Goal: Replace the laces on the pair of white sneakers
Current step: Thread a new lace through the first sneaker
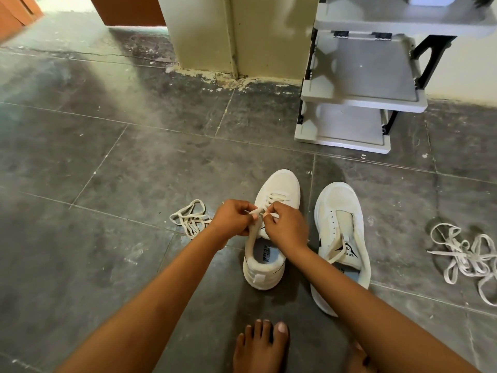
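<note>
Sneaker insole [266,253]: "SPEED FLEXIBLE" (dark print)

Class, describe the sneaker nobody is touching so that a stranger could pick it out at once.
Start at the grey shelf rack by the wall and look down the dark floor to two white sneakers. Take the right sneaker, the one below the rack. Unlike the left sneaker, whose lace the left hand and right hand pinch, its eyelets are empty.

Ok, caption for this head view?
Left hand and right hand pinch a lace on one sneaker; other sneaker unlaced; loose laces left, more laces right.
</note>
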{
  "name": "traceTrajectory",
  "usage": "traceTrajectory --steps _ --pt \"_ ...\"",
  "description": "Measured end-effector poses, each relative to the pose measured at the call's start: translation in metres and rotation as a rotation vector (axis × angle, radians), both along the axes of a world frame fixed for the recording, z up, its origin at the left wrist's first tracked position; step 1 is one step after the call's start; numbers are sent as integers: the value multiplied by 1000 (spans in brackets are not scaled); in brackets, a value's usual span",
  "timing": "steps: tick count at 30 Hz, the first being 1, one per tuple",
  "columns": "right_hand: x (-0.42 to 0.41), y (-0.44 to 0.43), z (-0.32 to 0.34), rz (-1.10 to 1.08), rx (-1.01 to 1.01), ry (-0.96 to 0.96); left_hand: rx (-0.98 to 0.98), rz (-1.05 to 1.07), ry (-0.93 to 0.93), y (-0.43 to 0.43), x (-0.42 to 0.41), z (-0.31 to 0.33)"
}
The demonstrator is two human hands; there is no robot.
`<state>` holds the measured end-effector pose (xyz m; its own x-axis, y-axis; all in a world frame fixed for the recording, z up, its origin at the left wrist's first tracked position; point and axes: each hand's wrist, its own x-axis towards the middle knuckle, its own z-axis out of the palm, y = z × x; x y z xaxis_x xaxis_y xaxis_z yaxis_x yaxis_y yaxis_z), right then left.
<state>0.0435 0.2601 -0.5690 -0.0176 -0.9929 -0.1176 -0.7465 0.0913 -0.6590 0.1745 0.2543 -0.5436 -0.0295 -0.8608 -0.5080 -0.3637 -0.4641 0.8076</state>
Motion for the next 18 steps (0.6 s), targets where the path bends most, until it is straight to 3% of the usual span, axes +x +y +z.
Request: traceTrajectory --steps 5,18 --pt "1 3 0 74 4 87 -55 -3 -8 2 -1 -4" --pt "-4 -10 6 55 119 2 -148 -101 -224 -3 -5 -2"
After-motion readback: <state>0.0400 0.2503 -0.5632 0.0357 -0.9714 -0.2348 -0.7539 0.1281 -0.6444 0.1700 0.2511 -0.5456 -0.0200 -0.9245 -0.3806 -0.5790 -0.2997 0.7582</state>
